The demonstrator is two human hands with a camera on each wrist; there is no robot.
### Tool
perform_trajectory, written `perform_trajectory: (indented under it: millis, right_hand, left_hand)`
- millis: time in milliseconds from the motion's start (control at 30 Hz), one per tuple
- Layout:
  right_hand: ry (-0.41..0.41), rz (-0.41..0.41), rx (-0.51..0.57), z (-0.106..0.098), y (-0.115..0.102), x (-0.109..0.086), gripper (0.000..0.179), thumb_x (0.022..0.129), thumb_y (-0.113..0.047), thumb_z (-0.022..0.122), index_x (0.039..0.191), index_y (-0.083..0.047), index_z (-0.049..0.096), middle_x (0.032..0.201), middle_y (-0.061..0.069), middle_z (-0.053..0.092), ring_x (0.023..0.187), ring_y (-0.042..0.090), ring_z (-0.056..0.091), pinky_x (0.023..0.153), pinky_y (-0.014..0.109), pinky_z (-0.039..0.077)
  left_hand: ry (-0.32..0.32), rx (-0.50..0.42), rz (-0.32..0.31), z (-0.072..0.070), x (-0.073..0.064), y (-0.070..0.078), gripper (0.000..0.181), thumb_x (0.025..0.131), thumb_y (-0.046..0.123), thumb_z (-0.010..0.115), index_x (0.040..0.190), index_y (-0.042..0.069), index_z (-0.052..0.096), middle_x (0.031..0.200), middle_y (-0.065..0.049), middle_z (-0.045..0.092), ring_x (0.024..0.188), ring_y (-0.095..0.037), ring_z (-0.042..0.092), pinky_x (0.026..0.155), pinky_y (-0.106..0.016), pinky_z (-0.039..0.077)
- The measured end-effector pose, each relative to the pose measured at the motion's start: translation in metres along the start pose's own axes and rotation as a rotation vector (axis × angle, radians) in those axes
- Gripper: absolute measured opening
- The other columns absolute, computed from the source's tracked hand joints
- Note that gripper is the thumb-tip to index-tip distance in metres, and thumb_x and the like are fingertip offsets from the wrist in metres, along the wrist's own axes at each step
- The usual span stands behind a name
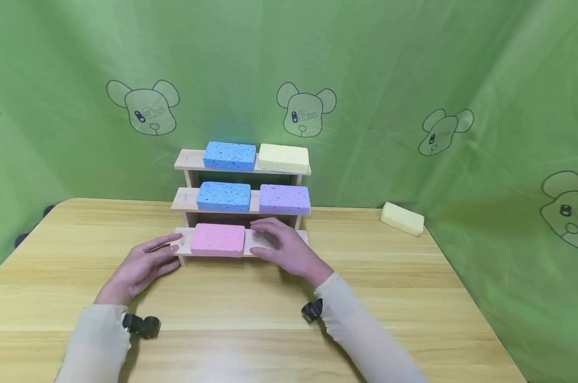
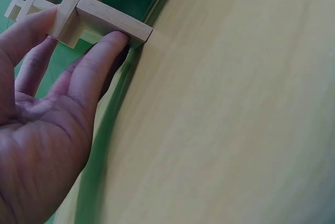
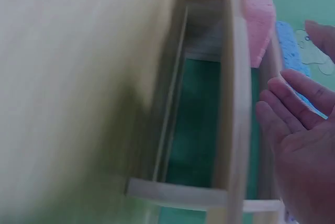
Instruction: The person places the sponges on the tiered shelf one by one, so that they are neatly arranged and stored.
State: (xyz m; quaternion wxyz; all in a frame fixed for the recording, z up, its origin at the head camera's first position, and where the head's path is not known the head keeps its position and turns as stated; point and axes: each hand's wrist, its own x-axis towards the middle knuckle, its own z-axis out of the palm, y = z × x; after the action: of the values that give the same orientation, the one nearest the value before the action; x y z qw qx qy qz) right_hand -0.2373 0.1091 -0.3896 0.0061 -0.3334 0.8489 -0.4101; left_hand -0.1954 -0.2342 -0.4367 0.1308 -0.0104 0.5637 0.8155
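A three-tier wooden stand (image 1: 180, 199) holds several sponges. On its bottom step lies a pink sponge (image 1: 218, 238). My left hand (image 1: 145, 263) touches the left end of that step; in the left wrist view its fingers (image 2: 94, 69) rest against the step's end and leg. My right hand (image 1: 286, 246) is over the right part of the bottom step, just right of the pink sponge, with thumb and fingers spread apart. The right wrist view shows its palm (image 3: 309, 145) with nothing in it.
On the middle tier sit a blue sponge (image 1: 224, 196) and a purple sponge (image 1: 285, 199). The top tier bears another blue sponge (image 1: 229, 156) and a pale yellow sponge (image 1: 283, 158). A second yellow sponge (image 1: 402, 218) lies at the table's back right, near the green curtain (image 1: 365, 106).
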Motion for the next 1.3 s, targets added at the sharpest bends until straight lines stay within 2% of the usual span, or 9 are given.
perform_trajectory:
  millis: [200, 533, 800, 967, 1200, 1300]
  right_hand:
    - [0.017, -0.015, -0.001, -0.015, -0.003, -0.012, 0.046, 0.090, -0.026, 0.074, 0.131, -0.008, 0.061, 0.131, -0.003, 0.056, 0.125, 0.015, 0.049, 0.112, 0.036, 0.037]
    - [0.040, -0.006, 0.012, -0.033, 0.007, -0.026, 0.040, 0.091, -0.023, 0.073, 0.126, -0.006, 0.064, 0.124, -0.007, 0.058, 0.119, 0.014, 0.052, 0.108, 0.035, 0.042]
    - [0.070, -0.023, 0.084, -0.053, 0.014, -0.041, 0.038, 0.090, -0.013, 0.073, 0.124, -0.001, 0.063, 0.125, 0.002, 0.059, 0.119, 0.020, 0.054, 0.107, 0.033, 0.043]
    - [0.099, -0.006, 0.098, -0.065, 0.018, -0.049, 0.038, 0.089, -0.012, 0.074, 0.124, -0.001, 0.064, 0.124, 0.003, 0.060, 0.120, 0.020, 0.054, 0.107, 0.033, 0.043]
    - [0.121, -0.004, 0.168, -0.077, 0.026, -0.060, 0.037, 0.089, -0.005, 0.073, 0.124, 0.002, 0.063, 0.125, 0.011, 0.060, 0.120, 0.025, 0.054, 0.108, 0.037, 0.044]
    - [0.126, -0.002, 0.166, -0.083, 0.030, -0.064, 0.039, 0.088, -0.003, 0.072, 0.125, 0.004, 0.061, 0.127, 0.013, 0.059, 0.121, 0.027, 0.053, 0.108, 0.039, 0.043]
  left_hand:
    - [0.003, 0.017, -0.002, 0.000, -0.001, 0.000, 0.052, 0.096, 0.006, 0.063, 0.144, 0.000, 0.044, 0.121, -0.004, 0.061, 0.108, -0.021, 0.064, 0.101, -0.037, 0.048]
    - [0.003, 0.011, -0.001, 0.002, -0.001, 0.001, 0.050, 0.095, 0.005, 0.063, 0.142, 0.002, 0.047, 0.121, -0.004, 0.060, 0.108, -0.022, 0.064, 0.101, -0.038, 0.048]
    - [0.006, 0.006, 0.001, 0.002, -0.002, 0.002, 0.045, 0.095, 0.004, 0.063, 0.139, 0.004, 0.053, 0.116, -0.003, 0.062, 0.106, -0.022, 0.065, 0.101, -0.038, 0.049]
    - [0.003, 0.002, 0.000, 0.002, -0.002, 0.002, 0.044, 0.095, 0.004, 0.063, 0.139, 0.004, 0.053, 0.116, -0.003, 0.063, 0.106, -0.022, 0.064, 0.101, -0.038, 0.049]
    - [-0.002, 0.006, 0.000, 0.001, -0.002, 0.002, 0.045, 0.096, 0.004, 0.062, 0.140, 0.003, 0.051, 0.117, -0.003, 0.062, 0.107, -0.022, 0.064, 0.101, -0.037, 0.049]
    - [-0.002, 0.010, -0.002, 0.001, -0.001, 0.002, 0.046, 0.096, 0.004, 0.062, 0.141, 0.003, 0.050, 0.118, -0.003, 0.062, 0.107, -0.021, 0.064, 0.101, -0.037, 0.048]
